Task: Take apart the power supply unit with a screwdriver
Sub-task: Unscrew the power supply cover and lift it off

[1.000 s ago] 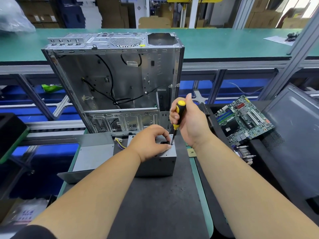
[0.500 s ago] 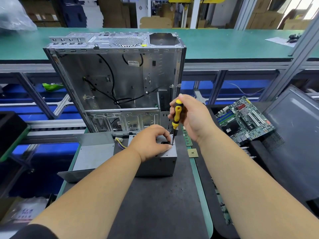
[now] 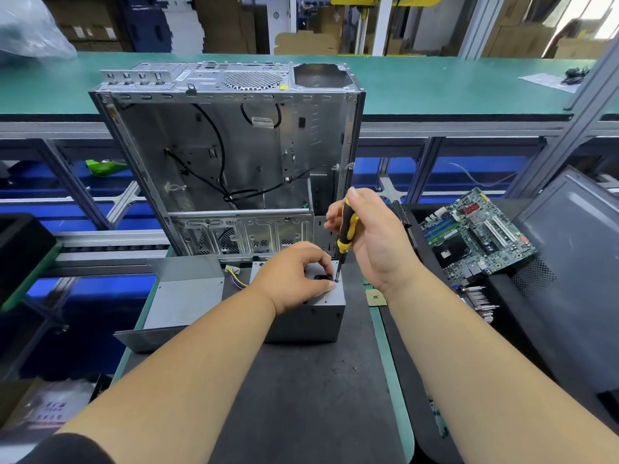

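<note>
The grey power supply unit (image 3: 311,321) sits on the dark mat in front of me, with coloured wires (image 3: 234,276) trailing from its far left side. My left hand (image 3: 294,272) lies on top of it, fingers curled around its upper right part and hiding most of the top face. My right hand (image 3: 371,239) grips a black and yellow screwdriver (image 3: 346,229) held nearly upright. Its tip touches a screw at the unit's top right corner (image 3: 336,280).
An open, gutted computer case (image 3: 231,155) stands upright just behind the unit. A loose grey metal panel (image 3: 181,296) lies to the left. A motherboard (image 3: 475,236) and a dark side panel (image 3: 576,262) rest at right. A small chip (image 3: 375,299) lies beside the unit.
My right hand has shifted on the screwdriver handle, fingers sliding lower as it turns. The tip stays on the same screw. My left hand and the unit have not moved.
</note>
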Action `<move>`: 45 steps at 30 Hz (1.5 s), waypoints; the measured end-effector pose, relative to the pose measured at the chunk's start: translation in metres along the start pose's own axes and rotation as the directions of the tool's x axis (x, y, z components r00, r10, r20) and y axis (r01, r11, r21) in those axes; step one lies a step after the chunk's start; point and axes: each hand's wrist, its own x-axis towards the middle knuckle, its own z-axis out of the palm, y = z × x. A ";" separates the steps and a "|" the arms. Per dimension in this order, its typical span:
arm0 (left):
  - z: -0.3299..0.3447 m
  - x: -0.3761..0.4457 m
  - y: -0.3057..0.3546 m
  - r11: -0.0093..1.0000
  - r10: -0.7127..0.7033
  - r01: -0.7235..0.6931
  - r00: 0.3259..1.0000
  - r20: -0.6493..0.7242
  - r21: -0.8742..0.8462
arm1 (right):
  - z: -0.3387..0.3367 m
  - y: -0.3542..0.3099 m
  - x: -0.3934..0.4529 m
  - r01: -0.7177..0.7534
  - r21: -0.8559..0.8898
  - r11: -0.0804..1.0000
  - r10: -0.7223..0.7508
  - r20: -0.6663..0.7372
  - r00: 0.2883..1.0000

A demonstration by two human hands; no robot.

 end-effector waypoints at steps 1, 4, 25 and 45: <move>0.000 0.000 0.000 1.000 -0.004 0.004 1.000 0.000 0.000 | -0.001 0.000 0.000 -0.001 -0.003 1.000 0.001 -0.010 1.000; 0.000 -0.001 0.000 1.000 -0.008 0.008 1.000 0.004 0.006 | -0.001 -0.002 0.000 -0.022 0.013 1.000 0.022 -0.025 0.999; 0.001 -0.005 0.003 0.999 0.025 -0.026 1.000 -0.014 -0.033 | -0.001 -0.008 -0.004 -0.047 -0.011 0.999 0.047 0.047 0.998; 0.002 -0.006 0.002 1.000 -0.001 0.001 1.000 -0.022 -0.003 | 0.002 -0.008 -0.003 -0.057 0.055 0.997 0.055 0.039 0.998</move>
